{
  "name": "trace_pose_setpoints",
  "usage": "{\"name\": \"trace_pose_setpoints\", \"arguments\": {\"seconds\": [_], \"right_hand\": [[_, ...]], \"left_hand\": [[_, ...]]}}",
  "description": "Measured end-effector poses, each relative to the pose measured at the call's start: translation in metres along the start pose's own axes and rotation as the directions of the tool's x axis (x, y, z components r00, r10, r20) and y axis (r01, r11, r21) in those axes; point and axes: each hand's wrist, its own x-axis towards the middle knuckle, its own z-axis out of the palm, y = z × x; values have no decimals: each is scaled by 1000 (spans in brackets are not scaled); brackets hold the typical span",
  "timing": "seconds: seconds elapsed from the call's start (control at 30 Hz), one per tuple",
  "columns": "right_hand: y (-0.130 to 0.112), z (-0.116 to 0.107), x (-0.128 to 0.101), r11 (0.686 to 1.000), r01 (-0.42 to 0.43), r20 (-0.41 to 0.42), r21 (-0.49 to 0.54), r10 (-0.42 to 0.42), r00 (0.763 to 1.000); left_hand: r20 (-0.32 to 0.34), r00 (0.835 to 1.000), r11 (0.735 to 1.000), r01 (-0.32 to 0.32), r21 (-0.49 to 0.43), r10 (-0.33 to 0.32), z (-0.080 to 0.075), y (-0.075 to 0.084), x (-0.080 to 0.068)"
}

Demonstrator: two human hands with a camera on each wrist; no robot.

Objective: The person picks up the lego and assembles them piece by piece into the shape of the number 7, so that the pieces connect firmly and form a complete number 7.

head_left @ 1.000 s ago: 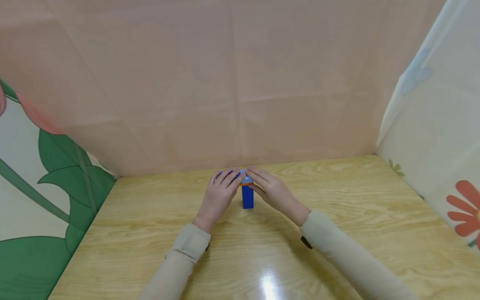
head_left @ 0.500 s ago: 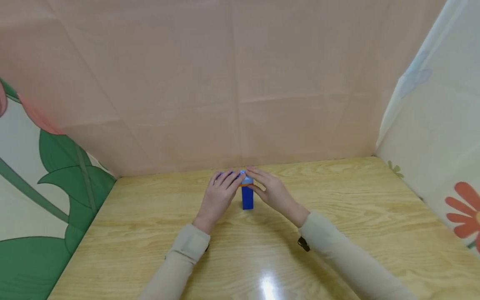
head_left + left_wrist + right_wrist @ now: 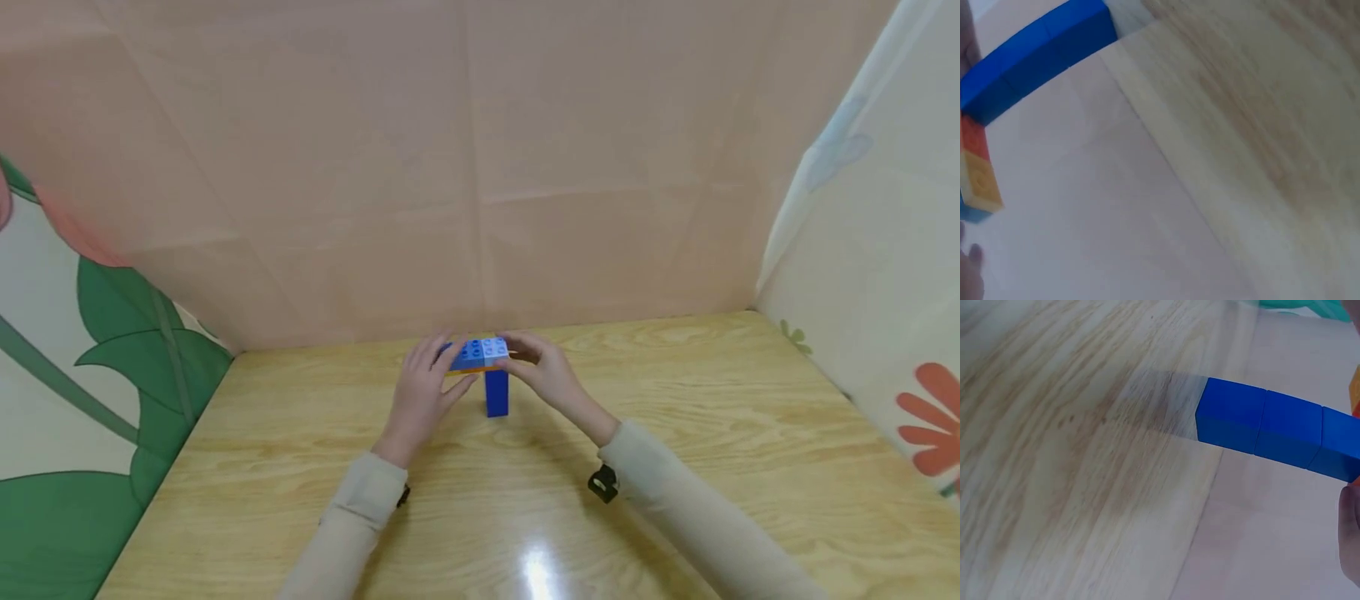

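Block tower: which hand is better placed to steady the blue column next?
Probably right. The right hand pinches the top layer directly above the blue column, fingers beside it. The left hand grips the overhanging end, away from the column.

From my station the scene was evenly, softly lit; overhead glare shone on the table [image 3: 536, 575] near me. Both wrist views were blurred, with frame edges stretched.

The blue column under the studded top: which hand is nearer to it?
The right hand, slightly. It holds the top's right end just beside the blue column. The left hand holds the top's left end, a little farther off.
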Motion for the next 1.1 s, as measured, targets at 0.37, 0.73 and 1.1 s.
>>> {"name": "trace_pose_setpoints", "arguments": {"seconds": [0.37,0.73,1.1], "right_hand": [[9,2,-4,1000,-20,17,23,19,1000],[21,1,-9,995,-73,18,64,72,997],[19,-7,-7,984,-141,94,105,132,987]], "left_hand": [[241,842,623,524,-581,-483,-5,-19,-15],[341,825,496,549,-673,-450,-3,-23,-17],[389,800,440,583,-684,-456,-3,-23,-13]]}}
